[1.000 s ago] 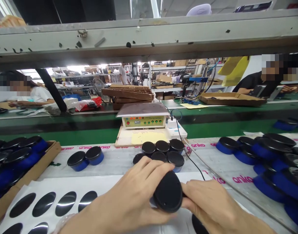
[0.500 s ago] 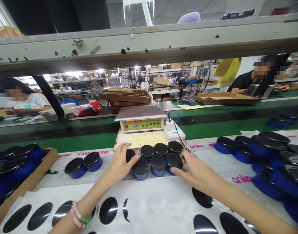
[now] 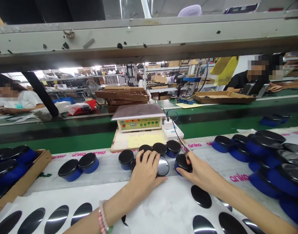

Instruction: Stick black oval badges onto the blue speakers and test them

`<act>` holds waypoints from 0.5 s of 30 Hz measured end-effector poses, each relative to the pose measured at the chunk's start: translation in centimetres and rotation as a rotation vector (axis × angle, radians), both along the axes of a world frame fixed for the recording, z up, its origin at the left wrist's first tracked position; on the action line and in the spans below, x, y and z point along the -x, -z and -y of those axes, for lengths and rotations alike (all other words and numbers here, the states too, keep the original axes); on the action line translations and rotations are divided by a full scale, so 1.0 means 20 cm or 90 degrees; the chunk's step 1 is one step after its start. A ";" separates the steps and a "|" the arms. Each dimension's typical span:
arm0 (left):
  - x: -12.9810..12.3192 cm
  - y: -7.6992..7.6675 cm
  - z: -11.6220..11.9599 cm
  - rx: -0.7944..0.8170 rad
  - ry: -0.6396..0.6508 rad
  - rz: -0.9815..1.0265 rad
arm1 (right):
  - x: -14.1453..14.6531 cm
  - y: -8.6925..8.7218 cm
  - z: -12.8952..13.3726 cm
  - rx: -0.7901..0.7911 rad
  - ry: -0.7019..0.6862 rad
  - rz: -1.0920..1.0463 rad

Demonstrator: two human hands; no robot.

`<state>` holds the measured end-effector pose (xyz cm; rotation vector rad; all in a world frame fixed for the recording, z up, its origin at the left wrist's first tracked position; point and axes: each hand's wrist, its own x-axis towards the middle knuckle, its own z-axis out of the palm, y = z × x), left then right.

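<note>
Several short round blue containers with black tops stand close together in the middle of the bench. My left hand (image 3: 146, 167) arches over this group, its fingers and thumb round one container (image 3: 163, 166) whose shiny top catches the light; the palm hides part of it and its neighbours. To the right, my right hand (image 3: 196, 165) grips another container (image 3: 182, 162) between thumb and fingers, a little apart from the group. Something small and dark shows at its fingertips; I cannot make out what. Below both hands lie white sheets (image 3: 163, 201) bearing black glossy discs (image 3: 201, 196).
Two more containers (image 3: 89, 162) stand at left, beside a cardboard box (image 3: 22, 175) full of them. More containers (image 3: 266, 146) are piled at right. Behind sits a control box (image 3: 140, 122) with lit digits and a cable. A beam (image 3: 149, 35) crosses overhead; two people work beyond.
My left hand has moved right, from the group's left end onto a front container, whose top now catches light. My right hand's container now stands apart from its neighbours.
</note>
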<state>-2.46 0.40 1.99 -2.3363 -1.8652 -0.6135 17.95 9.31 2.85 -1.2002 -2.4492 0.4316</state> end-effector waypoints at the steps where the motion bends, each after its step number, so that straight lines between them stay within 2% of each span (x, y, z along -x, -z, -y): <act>1: 0.00 -0.01 0.01 0.009 0.008 0.001 | -0.01 -0.01 0.00 -0.001 -0.002 0.012; 4: 0.03 -0.07 0.00 0.052 0.053 0.008 | 0.02 -0.12 -0.03 -0.059 -0.020 0.077; 6: 0.09 -0.14 -0.04 0.084 0.066 0.026 | 0.08 -0.21 -0.07 -0.097 -0.063 0.126; 9: 0.19 -0.20 -0.12 0.123 0.023 0.058 | 0.23 -0.30 -0.14 -0.077 -0.156 0.176; 11: 0.25 -0.20 -0.18 0.157 -0.015 0.077 | 0.35 -0.32 -0.19 -0.035 -0.205 0.216; 15: 0.28 -0.14 -0.22 0.196 -0.089 0.127 | 0.53 -0.27 -0.24 0.034 -0.245 0.287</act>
